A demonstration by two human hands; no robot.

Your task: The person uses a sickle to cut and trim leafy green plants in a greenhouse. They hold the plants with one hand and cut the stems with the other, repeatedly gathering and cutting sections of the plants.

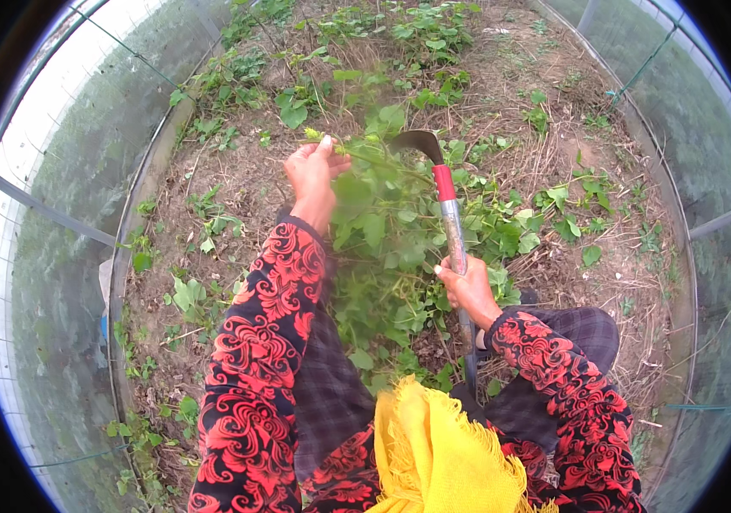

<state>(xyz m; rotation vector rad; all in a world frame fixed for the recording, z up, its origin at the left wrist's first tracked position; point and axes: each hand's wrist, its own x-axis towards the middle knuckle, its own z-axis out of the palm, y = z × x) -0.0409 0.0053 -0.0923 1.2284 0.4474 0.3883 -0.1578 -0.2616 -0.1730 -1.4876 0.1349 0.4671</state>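
Observation:
My left hand [316, 172] pinches the tip of a green vine stem [378, 160] between thumb and fingers, near the upper middle of the view. Leaves hang blurred below and beside it. My right hand [466, 286] is wrapped around the worn metal handle of a sickle [453, 224], right of the middle. The tool stands roughly upright in view, with a red collar below its dark curved blade, which points left toward the vine. A dense heap of leafy vines [404, 276] lies between my arms. The handle's lower end reaches down beside my leg.
More leafy plants [432, 35] grow farther ahead, among dry stalks and brown soil [250, 160]. Curved mesh or film walls [77, 179] [711, 167] with metal framing rise at both sides. A yellow fringed scarf [448, 449] hangs at the bottom, over my plaid-trousered legs.

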